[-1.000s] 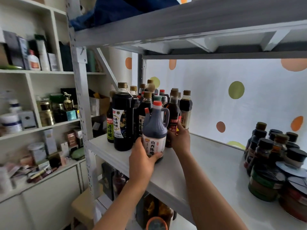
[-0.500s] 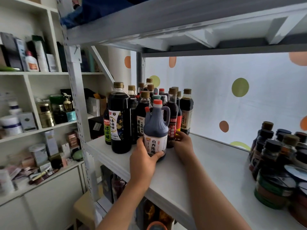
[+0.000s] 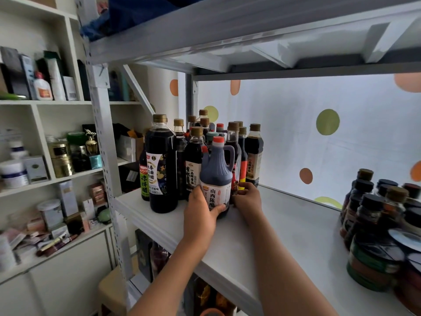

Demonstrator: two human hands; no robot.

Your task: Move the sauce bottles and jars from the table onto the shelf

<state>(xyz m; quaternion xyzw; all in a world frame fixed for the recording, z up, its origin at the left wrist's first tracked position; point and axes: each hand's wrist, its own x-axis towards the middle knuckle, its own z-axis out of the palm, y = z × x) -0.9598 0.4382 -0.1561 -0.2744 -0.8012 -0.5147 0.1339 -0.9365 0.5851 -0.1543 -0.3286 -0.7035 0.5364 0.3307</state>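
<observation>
Jug (image 3: 216, 179) with red cap and handle stands upright on shelf (image 3: 284, 226), at front of bottle cluster (image 3: 205, 142) on its left part. Left hand (image 3: 200, 215) grasps jug's lower body, thumb across label. Right hand (image 3: 247, 198) just right of jug, fingers curled round base of red-labelled bottle (image 3: 235, 156) behind it. Jars (image 3: 382, 229) crowd shelf's right end, well apart from jug.
</observation>
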